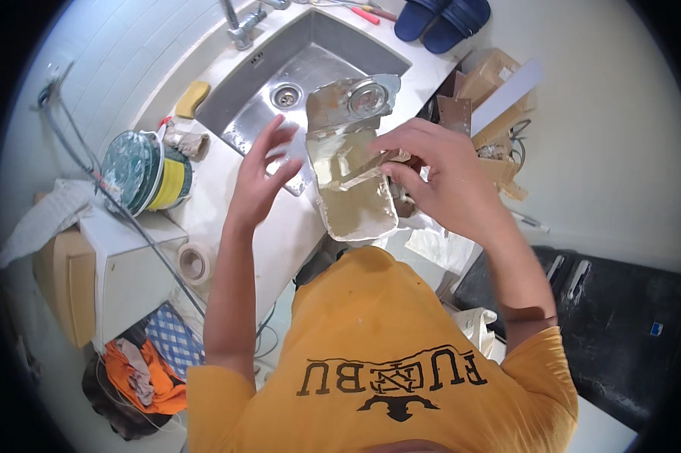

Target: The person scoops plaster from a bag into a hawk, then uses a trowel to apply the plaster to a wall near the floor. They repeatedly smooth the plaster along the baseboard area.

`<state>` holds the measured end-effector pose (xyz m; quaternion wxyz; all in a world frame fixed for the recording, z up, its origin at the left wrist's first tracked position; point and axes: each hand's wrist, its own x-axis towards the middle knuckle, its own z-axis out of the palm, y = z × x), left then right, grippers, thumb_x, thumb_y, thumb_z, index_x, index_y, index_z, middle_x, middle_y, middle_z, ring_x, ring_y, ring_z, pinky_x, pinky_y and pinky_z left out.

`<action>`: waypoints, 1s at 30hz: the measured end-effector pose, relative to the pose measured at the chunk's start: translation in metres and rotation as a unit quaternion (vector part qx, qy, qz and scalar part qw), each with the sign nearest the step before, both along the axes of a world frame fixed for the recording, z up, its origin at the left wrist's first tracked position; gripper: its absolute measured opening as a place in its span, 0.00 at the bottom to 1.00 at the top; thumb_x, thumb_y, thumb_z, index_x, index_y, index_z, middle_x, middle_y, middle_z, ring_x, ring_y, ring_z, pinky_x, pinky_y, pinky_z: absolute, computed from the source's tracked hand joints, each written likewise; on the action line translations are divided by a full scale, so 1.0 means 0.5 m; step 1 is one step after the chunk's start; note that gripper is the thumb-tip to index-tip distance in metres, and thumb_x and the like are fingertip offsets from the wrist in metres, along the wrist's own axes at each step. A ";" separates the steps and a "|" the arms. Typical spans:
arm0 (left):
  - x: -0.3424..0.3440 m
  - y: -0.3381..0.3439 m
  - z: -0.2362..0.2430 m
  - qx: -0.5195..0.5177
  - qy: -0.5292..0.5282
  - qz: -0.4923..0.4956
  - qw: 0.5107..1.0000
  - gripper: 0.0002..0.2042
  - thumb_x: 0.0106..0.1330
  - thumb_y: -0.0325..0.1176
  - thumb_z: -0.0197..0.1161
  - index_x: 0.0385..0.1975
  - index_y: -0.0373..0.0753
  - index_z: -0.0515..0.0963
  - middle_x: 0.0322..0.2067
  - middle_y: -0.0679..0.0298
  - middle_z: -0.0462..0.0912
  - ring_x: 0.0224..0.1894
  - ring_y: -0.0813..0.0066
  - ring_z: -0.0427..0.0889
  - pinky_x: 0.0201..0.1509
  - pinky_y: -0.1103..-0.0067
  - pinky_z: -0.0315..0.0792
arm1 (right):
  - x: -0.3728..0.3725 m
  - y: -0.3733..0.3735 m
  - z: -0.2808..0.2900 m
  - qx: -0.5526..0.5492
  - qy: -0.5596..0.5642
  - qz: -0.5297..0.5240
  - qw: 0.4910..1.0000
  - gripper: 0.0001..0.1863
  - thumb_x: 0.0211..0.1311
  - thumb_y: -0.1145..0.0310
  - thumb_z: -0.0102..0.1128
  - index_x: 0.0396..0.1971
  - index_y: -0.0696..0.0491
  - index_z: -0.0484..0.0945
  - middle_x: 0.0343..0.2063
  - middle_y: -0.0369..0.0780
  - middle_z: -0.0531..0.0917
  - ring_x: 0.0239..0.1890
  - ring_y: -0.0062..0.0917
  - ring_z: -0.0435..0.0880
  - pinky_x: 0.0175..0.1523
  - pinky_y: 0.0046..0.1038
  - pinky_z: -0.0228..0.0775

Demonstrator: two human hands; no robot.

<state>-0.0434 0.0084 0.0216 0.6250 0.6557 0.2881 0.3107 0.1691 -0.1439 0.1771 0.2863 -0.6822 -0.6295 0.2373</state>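
Currently, a person in a mustard tee (pixel 378 302) works over a cut-open whitish plastic container (pixel 358 217), centre of pic & hub of the clock here, its flap w/ round cap (pixel 368 99) up toward 12. R. hand (pixel 447 172), at approx. 3 o'clock, pinches a slim, light-coloured tool (pixel 360 180) betw. thumb & fingers, tip inside the container. L. hand (pixel 257 181), at 9, is empty, fingers spread, just beside the container but not touching. Large black lettering & an emblem cross the tee at 6, upside down from this view. Steel sink (pixel 339 57) lies at 11; yellow sponge (pixel 192 99) at 10; green bucket (pixel 133 167) w/ yellow label (pixel 168 183) at 9, its print too small to read; tape roll (pixel 195 263) at 8; navy slippers (pixel 446 23) at 1; cardboard (pixel 491 75) at 2; black case (pixel 612 317) w/ small blue sticker (pixel 656 329) at 4.
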 end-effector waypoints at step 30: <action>-0.294 -0.968 0.226 -0.062 -0.035 0.818 0.571 0.20 0.74 0.48 0.61 0.27 0.38 0.84 0.22 0.75 0.80 0.23 0.89 0.71 0.27 0.84 0.65 | 0.002 -0.277 -0.262 -0.177 0.020 0.333 0.926 0.24 0.59 0.81 0.64 0.58 0.57 0.77 0.40 0.39 0.85 0.31 0.16 0.78 0.40 0.21 0.74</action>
